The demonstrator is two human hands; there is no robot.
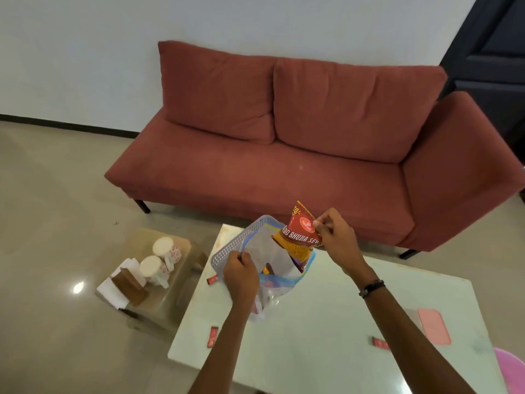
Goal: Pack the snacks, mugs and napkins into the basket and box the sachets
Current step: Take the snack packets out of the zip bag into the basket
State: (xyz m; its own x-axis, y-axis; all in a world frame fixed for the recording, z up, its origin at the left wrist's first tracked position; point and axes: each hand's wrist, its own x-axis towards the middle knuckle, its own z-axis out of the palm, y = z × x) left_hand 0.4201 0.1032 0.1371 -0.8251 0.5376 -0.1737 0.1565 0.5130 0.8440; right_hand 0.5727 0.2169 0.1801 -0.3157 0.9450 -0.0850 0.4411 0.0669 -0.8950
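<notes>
A grey perforated basket (227, 245) stands at the far left corner of the white table (326, 336). My right hand (335, 237) grips a red and yellow snack packet (301, 234) upright over the basket. My left hand (240, 275) pinches the edge of a clear plastic bag (272, 291) that lies partly in the basket. Three small red sachets lie on the table: one (212, 279) beside the basket, one (213, 336) at the left edge, one (380, 343) to the right. Two white mugs (163, 261) and white napkins (110, 291) sit on a low side table to the left.
A brown box (129, 285) sits on the napkins next to the mugs. A pink flat case (434, 327) lies at the table's right side, with a pink stool (511, 368) beyond the corner. A red sofa (284, 155) stands behind the table.
</notes>
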